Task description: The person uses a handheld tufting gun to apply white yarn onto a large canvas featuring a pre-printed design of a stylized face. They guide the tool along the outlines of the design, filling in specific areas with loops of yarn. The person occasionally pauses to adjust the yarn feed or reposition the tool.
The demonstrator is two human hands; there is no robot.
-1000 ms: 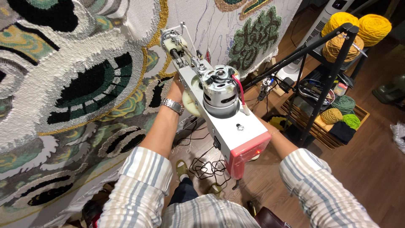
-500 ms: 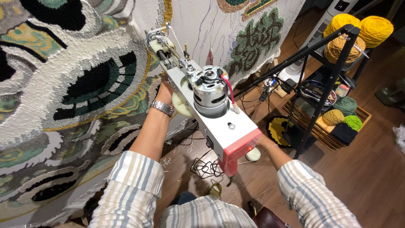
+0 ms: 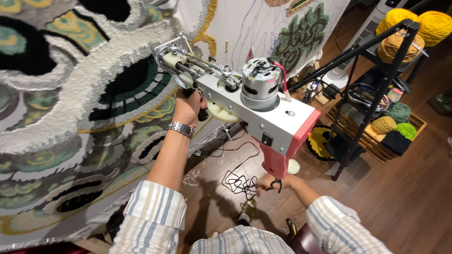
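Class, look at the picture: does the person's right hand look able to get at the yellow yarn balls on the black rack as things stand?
Probably not: the right hand grips the tufting gun low down, while the yellow yarn balls sit high on the black rack, well off to the side.

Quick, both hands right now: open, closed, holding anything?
Left hand: closed around the front grip of the tufting gun.
Right hand: below the gun's pink handle, fingers curled at its base; whether it grips cannot be told.

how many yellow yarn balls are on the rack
3, all at the top of the black rack: one at upper left, one at upper right, and a darker mustard one just below them. Others may be hidden behind the frame.
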